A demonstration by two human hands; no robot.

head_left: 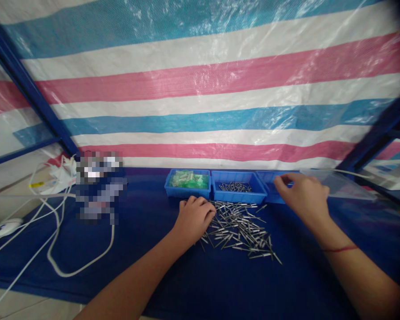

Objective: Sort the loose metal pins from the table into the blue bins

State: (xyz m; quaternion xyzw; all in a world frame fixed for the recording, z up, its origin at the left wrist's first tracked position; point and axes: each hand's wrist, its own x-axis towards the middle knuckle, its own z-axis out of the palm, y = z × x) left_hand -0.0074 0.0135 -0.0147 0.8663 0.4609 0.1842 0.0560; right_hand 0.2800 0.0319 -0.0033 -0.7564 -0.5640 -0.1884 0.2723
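A loose pile of small metal pins (pixel 242 229) lies on the dark blue table cover (pixel 193 275). My left hand (pixel 194 220) rests curled at the pile's left edge, fingers closed against the pins. My right hand (pixel 302 193) reaches over the rightmost of three blue bins (pixel 270 180), fingers pinched together near its rim; what they hold is hidden. The middle bin (pixel 239 187) contains more metal pins. The left bin (pixel 187 182) contains green parts.
A striped plastic tarp (pixel 203 89) hangs behind the table. White cables (pixel 53 231) and a blurred-out object (pixel 98 186) sit at the left. A clear plastic tray (pixel 340 184) lies right of the bins. Blue frame bars run along both sides.
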